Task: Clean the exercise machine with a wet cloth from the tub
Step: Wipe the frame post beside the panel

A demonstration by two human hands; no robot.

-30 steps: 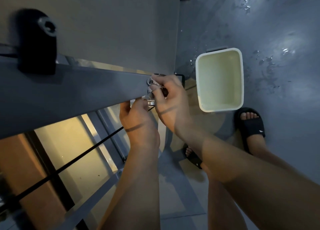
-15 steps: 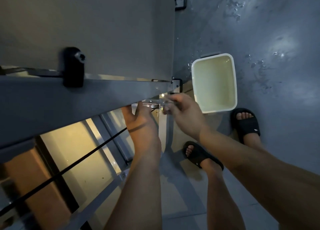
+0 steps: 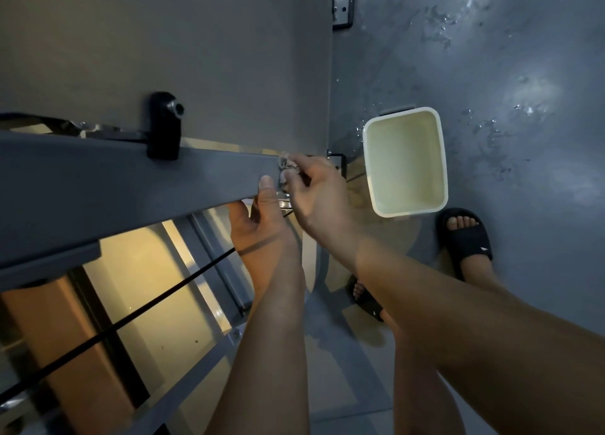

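Your right hand (image 3: 319, 195) pinches the crumpled cloth (image 3: 285, 167) on the grey beam (image 3: 131, 185) end, left hand (image 3: 262, 225) gripping the beam just beside it.

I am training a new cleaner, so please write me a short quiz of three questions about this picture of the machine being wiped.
1. True or false: the right hand holds the cloth against the grey beam.
2. Where does the tub stand? A) on the beam B) on the floor C) on a chair
3. Fill in: the left hand grips the beam's ____ edge, with the thumb on its front face.

Key: 1 true; 2 B; 3 lower.
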